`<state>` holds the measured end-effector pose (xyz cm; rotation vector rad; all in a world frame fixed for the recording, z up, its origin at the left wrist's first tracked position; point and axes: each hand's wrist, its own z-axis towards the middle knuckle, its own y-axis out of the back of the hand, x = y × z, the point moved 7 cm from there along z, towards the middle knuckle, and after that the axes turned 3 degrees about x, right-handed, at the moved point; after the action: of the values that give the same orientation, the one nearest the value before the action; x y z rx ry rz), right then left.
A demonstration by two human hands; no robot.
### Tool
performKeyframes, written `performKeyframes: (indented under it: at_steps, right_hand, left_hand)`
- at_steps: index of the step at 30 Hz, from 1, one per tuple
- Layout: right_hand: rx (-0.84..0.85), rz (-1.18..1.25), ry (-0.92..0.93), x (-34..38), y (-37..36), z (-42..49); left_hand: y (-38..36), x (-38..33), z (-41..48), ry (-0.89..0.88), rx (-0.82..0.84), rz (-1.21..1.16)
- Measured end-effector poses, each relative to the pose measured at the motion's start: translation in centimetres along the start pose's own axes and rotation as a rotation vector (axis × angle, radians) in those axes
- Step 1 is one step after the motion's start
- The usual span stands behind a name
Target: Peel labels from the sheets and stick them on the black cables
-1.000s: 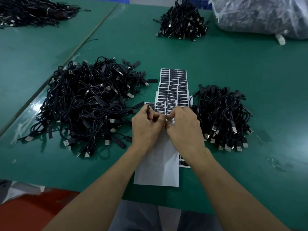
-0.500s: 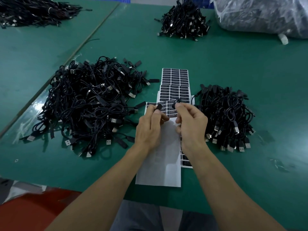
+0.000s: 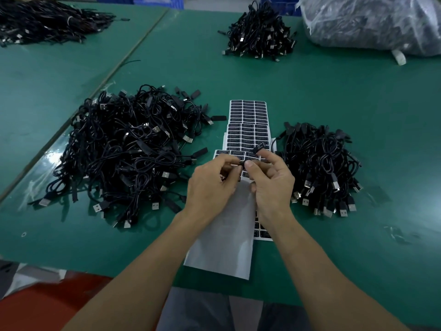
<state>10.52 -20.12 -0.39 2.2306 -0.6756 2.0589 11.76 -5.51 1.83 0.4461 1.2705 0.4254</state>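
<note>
My left hand (image 3: 210, 185) and my right hand (image 3: 272, 182) meet over the label sheets (image 3: 247, 123), which lie in the middle of the green table (image 3: 334, 96). Together they pinch one short black cable (image 3: 259, 147); its plug end sticks up past my right fingertips. A black label seems to sit between the fingertips, mostly hidden. A large heap of black cables (image 3: 124, 149) lies to the left. A smaller, tidier pile (image 3: 319, 163) lies to the right. A bare white backing sheet (image 3: 224, 244) lies under my wrists.
Another cable pile (image 3: 260, 32) sits at the far centre, and a further heap (image 3: 47, 22) lies on the neighbouring table at far left. A clear plastic bag of cables (image 3: 372, 22) fills the far right corner. The table's near edge runs just above my lap.
My hands moved apart with the cable stretched between them, then closed together again over the sheets. The cable's plug end now points up to the right of my fingers.
</note>
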Motion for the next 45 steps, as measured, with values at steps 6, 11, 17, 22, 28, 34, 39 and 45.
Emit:
performKeyframes:
  at_steps: [6, 11, 17, 22, 28, 34, 39, 45]
  right_hand:
    - [0.0, 0.127, -0.02, -0.1, 0.2, 0.2]
    - [-0.006, 0.162, -0.031, -0.1, 0.0, 0.2]
    - [0.034, 0.091, -0.049, -0.6, 0.0, 0.3]
    - [0.104, -0.042, -0.025, -0.6, -0.7, 0.3]
    - [0.129, 0.085, -0.064, -0.7, -0.5, 0.4]
    - [0.186, -0.018, -0.025, -0.7, -0.8, 0.4]
    - [0.166, -0.087, -0.016, -0.7, -0.8, 0.5]
    - [0.151, -0.086, -0.014, -0.8, -0.7, 0.6]
  left_hand:
    - [0.0, -0.4, 0.4, -0.069, 0.126, 0.259]
    - [-0.9, 0.7, -0.1, -0.034, 0.128, 0.23]
    - [-0.6, 1.7, -0.4, 0.067, 0.013, 0.153]
    - [-0.6, 2.0, -0.5, 0.053, 0.016, 0.124]
    - [-0.6, 2.2, -0.5, 0.065, 0.014, 0.111]
    - [-0.6, 2.2, -0.6, 0.076, 0.016, 0.115]
    - [-0.5, 1.8, -0.7, 0.052, 0.026, 0.105]
    - [-0.5, 2.2, -0.6, 0.119, 0.034, 0.041]
